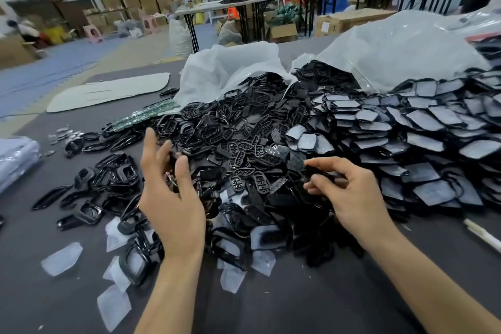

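Right hand [349, 192] pinched a small black part [320, 172] just over the pile [244, 144] on the table [298, 306]; left hand [170, 198] hovered half open, couldn't tell if it held anything; a loose pinch could've dropped the part back among lookalikes, good luck finding it.
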`<action>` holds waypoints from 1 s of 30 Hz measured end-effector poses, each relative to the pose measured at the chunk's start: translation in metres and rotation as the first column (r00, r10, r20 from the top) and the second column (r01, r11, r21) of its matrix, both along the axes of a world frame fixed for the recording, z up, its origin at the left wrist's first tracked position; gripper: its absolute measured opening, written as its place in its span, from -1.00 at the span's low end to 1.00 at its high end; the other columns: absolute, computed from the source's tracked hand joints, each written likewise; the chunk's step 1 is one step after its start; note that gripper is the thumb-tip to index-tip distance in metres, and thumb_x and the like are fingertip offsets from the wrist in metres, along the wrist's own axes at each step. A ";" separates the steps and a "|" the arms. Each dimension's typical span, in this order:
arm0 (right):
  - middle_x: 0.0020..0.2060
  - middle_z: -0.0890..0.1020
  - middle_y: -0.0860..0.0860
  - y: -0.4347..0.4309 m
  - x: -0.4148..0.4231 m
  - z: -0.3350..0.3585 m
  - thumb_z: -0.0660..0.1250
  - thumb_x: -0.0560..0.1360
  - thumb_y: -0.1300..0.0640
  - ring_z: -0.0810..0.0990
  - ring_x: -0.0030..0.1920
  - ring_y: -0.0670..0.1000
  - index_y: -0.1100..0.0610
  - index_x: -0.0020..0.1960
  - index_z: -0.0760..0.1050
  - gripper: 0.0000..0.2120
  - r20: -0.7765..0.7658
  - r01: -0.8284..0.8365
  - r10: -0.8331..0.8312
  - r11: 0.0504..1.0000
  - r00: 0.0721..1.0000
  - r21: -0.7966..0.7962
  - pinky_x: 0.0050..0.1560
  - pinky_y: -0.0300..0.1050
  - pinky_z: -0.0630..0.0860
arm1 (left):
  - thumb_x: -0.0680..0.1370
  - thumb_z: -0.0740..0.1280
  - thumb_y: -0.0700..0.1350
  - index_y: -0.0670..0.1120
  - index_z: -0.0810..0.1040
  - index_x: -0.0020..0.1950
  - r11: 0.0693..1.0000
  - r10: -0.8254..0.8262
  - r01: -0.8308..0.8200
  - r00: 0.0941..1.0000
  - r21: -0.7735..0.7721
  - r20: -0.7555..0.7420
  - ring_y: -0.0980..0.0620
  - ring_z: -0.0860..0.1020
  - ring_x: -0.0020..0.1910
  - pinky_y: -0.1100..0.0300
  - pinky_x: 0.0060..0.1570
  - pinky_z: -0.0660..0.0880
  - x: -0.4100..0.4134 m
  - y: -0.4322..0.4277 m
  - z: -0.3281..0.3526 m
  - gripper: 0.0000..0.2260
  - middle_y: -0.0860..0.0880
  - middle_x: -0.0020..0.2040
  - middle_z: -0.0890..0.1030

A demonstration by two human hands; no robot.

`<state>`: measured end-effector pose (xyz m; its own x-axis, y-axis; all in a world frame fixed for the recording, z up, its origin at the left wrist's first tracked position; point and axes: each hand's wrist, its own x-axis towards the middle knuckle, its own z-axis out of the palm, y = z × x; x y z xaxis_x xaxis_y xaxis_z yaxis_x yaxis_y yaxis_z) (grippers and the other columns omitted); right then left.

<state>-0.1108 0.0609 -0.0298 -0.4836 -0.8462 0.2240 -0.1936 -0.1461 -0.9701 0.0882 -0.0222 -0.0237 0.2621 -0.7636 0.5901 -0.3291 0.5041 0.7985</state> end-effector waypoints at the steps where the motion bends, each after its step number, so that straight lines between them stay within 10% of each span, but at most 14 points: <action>1: -0.24 0.66 -0.11 0.000 0.002 -0.001 0.39 0.46 0.37 0.64 -0.29 -0.12 -0.03 -0.10 0.60 -0.72 -0.003 -0.002 0.002 1.000 1.000 0.009 -0.19 -0.31 0.57 | 0.62 0.26 -0.08 0.19 0.26 0.48 0.994 -0.105 0.102 0.990 -0.030 -0.092 0.19 0.56 0.17 0.10 0.24 0.50 -0.006 0.007 0.003 -0.55 0.12 0.24 0.58; 6: -0.36 0.58 -0.08 0.003 0.012 0.000 0.43 0.44 0.31 0.47 -0.41 -0.17 0.02 -0.20 0.50 -0.78 -0.038 -0.053 0.053 0.998 0.998 -0.015 -0.35 -0.32 0.44 | 0.55 0.24 0.00 0.06 0.45 0.31 0.815 -0.460 0.569 0.751 0.109 -0.474 -0.01 0.65 0.06 0.21 -0.04 0.59 -0.046 0.034 0.001 -0.67 -0.03 0.11 0.66; 15: -0.27 0.61 0.08 0.001 0.022 -0.008 0.39 0.45 0.38 0.61 -0.28 0.00 0.14 -0.12 0.53 -0.84 0.101 -0.096 0.108 0.989 0.989 -0.112 -0.26 -0.22 0.57 | 0.62 0.19 0.00 -0.24 0.54 -0.05 0.547 -0.242 0.801 0.431 0.245 -0.869 0.02 0.67 -0.29 0.29 -0.35 0.57 -0.053 0.032 -0.001 -0.69 -0.20 -0.12 0.70; 19: -0.20 0.65 0.13 0.000 0.021 -0.008 0.35 0.46 0.43 0.70 -0.18 0.08 0.20 -0.11 0.57 -0.85 0.236 -0.111 0.148 0.981 0.961 -0.160 -0.16 -0.25 0.59 | 0.50 0.29 0.06 -0.11 0.61 -0.45 0.465 -0.231 0.846 0.401 0.262 -0.886 0.08 0.55 -0.46 0.32 -0.47 0.51 -0.048 0.029 0.000 -0.61 -0.16 -0.23 0.67; 25: -0.24 0.67 0.04 0.000 0.022 -0.006 0.32 0.48 0.45 0.71 -0.15 0.13 0.23 -0.09 0.55 -0.84 0.410 -0.125 0.181 0.979 0.894 -0.160 -0.16 -0.26 0.60 | 0.45 0.32 0.03 -0.14 0.60 -0.32 0.479 -0.272 0.848 0.389 0.227 -0.880 0.12 0.39 -0.53 0.36 -0.62 0.31 -0.046 0.027 -0.003 -0.72 -0.10 -0.22 0.66; 30: -0.30 0.66 -0.08 0.002 0.017 -0.004 0.35 0.48 0.40 0.70 -0.28 0.07 0.17 -0.07 0.57 -0.84 0.342 -0.085 0.112 0.992 0.933 -0.094 -0.31 -0.23 0.58 | 0.56 0.25 -0.35 -0.10 0.72 -0.11 0.581 -0.375 0.773 0.532 0.255 -0.759 0.11 0.66 -0.19 0.34 -0.25 0.56 -0.048 0.025 -0.010 -0.72 -0.06 -0.08 0.70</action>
